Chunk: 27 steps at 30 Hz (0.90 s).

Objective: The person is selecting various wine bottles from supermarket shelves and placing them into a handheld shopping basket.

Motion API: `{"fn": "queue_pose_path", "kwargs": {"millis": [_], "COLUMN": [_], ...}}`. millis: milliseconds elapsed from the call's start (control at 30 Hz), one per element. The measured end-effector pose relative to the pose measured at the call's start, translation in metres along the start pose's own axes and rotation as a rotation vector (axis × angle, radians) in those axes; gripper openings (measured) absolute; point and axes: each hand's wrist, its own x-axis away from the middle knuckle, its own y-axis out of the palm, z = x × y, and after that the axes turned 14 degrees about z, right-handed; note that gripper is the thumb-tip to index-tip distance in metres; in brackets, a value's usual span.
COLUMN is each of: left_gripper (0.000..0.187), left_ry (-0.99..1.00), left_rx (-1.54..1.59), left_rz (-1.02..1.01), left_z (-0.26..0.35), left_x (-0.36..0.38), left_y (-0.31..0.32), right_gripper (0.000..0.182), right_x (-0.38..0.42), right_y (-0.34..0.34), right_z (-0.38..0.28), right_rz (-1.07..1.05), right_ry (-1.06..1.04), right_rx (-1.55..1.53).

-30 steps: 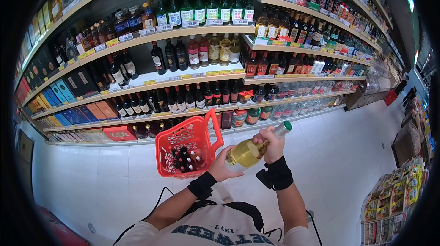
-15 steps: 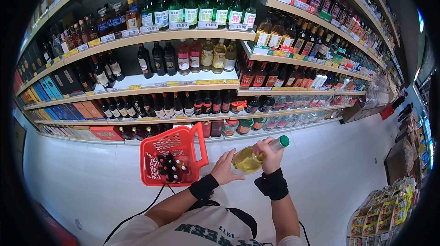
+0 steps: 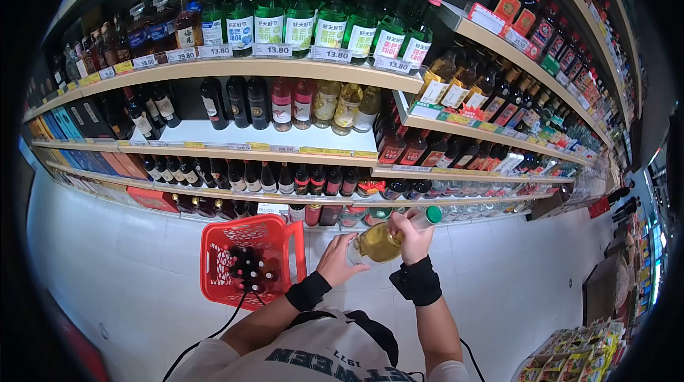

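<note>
A clear bottle of pale yellow wine [image 3: 379,243] with a green cap is held tilted in front of my body, its neck pointing up to the right. My right hand [image 3: 413,239] is closed around its neck and shoulder. At the bottle's base, my left hand [image 3: 338,261] cups the lower end, fingers on one side and thumb on the other. To the left of my left hand stands a red shopping basket [image 3: 209,261], with several dark bottles [image 3: 247,268] inside.
Ahead runs a long shelf unit [image 3: 271,141] with rows of wine bottles, and green bottles [image 3: 299,15] stand on its upper tier. Another shelf section [image 3: 491,129] continues to the right. A snack display [image 3: 573,357] stands at lower right on the white floor [image 3: 491,275].
The bottle and both hands have shifted slightly left in view, and my left hand now meets the bottle's base. The shelves appear larger and the basket sits lower and further left.
</note>
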Motion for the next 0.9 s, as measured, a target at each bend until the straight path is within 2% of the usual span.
{"fn": "queue_pose_path", "kwargs": {"millis": [167, 333, 400, 500, 600, 700, 900], "left_gripper": [0.092, 0.09, 0.089, 0.086, 0.083, 0.077, 0.059], "left_ry": [-0.013, -0.054, -0.029, -0.09, -0.052, -0.132, -0.132], "left_rx": [-0.144, -0.092, -0.115, -0.142, -0.174, -0.157, 0.045], "left_rz": [0.133, 0.223, 0.28, 0.332, 0.413, 0.476, 0.399], "left_z": [-0.01, -0.023, -0.022, -0.012, -0.007, 0.008, 0.007], "left_x": [-0.022, -0.05, -0.061, -0.079, -0.098, -0.119, -0.171], "left_y": [0.008, 0.023, 0.037, 0.055, 0.072, 0.082, 0.062], "right_gripper": [0.019, 0.018, 0.019, 0.02, 0.02, 0.02, 0.02], "right_x": [-0.043, -0.092, -0.108, -0.138, -0.165, -0.188, -0.209], "right_y": [0.023, 0.034, 0.035, 0.035, 0.03, 0.031, 0.05], "right_z": [0.013, 0.027, 0.027, 0.026, 0.028, 0.029, 0.02], "right_rz": [-0.092, -0.228, -0.29, -0.343, -0.398, -0.419, -0.408], "right_ry": [0.028, 0.076, 0.086, 0.097, 0.04, 0.027, -0.116], "right_rx": [0.032, -0.017, -0.053, -0.027, -0.048, -0.077, -0.018]}}
